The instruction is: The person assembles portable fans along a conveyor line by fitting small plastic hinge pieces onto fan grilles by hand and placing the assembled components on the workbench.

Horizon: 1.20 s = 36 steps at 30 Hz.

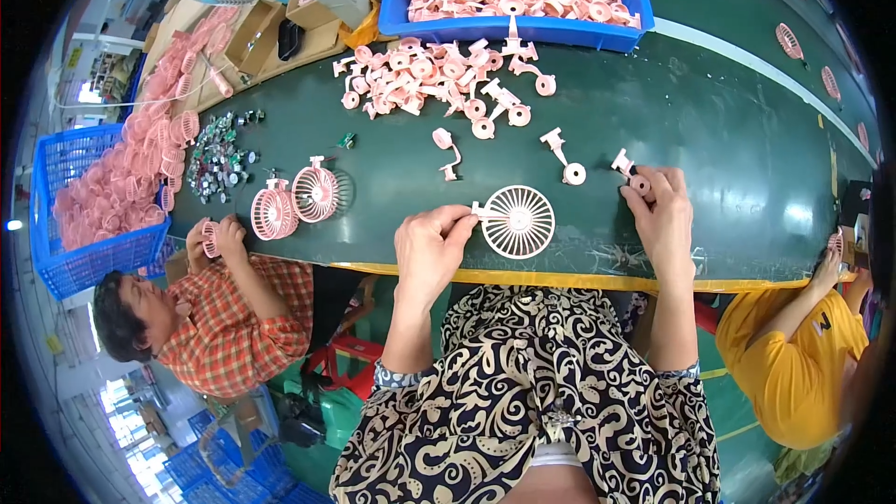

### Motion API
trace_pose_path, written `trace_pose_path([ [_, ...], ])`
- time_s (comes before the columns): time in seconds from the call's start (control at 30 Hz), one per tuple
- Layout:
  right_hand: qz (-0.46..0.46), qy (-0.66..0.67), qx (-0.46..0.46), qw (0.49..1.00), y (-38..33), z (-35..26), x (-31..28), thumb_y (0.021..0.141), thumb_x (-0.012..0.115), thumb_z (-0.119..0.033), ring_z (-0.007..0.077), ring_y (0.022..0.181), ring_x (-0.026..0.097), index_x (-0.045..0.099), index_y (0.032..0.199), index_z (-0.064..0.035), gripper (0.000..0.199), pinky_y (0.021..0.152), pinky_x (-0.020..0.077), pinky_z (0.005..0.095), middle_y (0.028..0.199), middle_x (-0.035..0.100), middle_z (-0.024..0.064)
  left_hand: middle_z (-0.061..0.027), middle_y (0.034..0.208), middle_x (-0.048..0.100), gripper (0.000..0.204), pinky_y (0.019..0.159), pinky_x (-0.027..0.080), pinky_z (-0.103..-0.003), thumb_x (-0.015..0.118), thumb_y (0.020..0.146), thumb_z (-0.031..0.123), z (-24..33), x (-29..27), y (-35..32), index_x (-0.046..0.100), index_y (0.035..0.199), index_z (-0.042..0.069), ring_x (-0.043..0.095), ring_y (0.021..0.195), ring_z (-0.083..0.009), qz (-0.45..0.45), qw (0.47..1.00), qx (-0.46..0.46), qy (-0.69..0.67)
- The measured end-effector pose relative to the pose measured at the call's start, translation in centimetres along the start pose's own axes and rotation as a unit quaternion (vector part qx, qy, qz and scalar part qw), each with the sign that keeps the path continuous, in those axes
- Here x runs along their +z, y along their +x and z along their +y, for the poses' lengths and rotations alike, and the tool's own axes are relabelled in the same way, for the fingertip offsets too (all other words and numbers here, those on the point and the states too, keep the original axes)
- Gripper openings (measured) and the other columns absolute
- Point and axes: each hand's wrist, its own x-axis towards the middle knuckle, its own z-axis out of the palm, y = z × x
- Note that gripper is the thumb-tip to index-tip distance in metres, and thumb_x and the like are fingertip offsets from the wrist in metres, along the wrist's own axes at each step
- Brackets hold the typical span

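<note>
Head view: the left hand [431,245] pinches the rim of a round pink fan grille [516,221] between thumb and fingers, and the grille lies flat on the green table [709,131] just inside its yellow front edge. The right hand [661,212] is closed around a small pink bracket [627,168] — a stem with a ring end — held just right of the grille, with the ring end partly hidden by the fingers.

Beyond the grille, 2 more loose brackets [564,155] lie apart on the table. Farther from the grille, a scattered heap of pink brackets [429,84] spreads below a blue bin [523,30] filled with the same parts.

Left of the grille, 2 assembled pink fan cages [294,201] stand upright. A co-worker in a checked shirt [233,327] holds another cage at the table edge. Far left of the grille sits a blue basket [84,252] of pink grilles. Right of the grille, a person in a yellow shirt [793,355] works at the table edge.
</note>
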Motion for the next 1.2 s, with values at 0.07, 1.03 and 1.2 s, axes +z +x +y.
trace_pose_path([
  [0.07,-0.008,-0.027,-0.012,1.000,-0.1,0.3,-0.1,0.086,0.082,-0.012,0.0291,0.074,0.069,0.074,0.110,-0.0012,0.028,0.069,0.0558,0.0400,0.101,0.068,0.0143,-0.0053,0.066,0.069,0.011,0.057,0.047,-0.029,0.078,0.092,0.011,-0.3,0.3,-0.1,0.081,0.098,0.003,0.062,0.059,-0.0096,-0.010,1.000,-0.016,-0.020],
  [1.03,-0.164,-0.128,-0.266,0.941,-3.3,-8.4,7.3,0.087,0.077,-0.015,0.0267,0.082,0.067,0.066,0.092,-0.0042,0.016,0.064,0.0579,0.0385,0.092,0.057,0.0098,-0.0144,0.071,0.068,0.019,0.060,0.050,-0.041,0.070,0.099,0.018,-0.5,1.2,-0.1,0.070,0.090,0.001,0.067,0.062,-0.0300,-0.067,0.997,0.020,0.012],
  [1.2,-0.173,-0.151,-0.264,0.937,-3.4,-8.6,7.4,0.086,0.076,-0.016,0.0273,0.081,0.068,0.064,0.087,-0.0055,0.016,0.063,0.0584,0.0397,0.091,0.057,0.0104,-0.0134,0.070,0.067,0.035,0.062,0.050,-0.046,0.068,0.101,0.020,0.2,3.1,-0.2,0.057,0.127,-0.001,0.065,0.062,-0.0349,0.002,0.997,0.071,0.026],
])
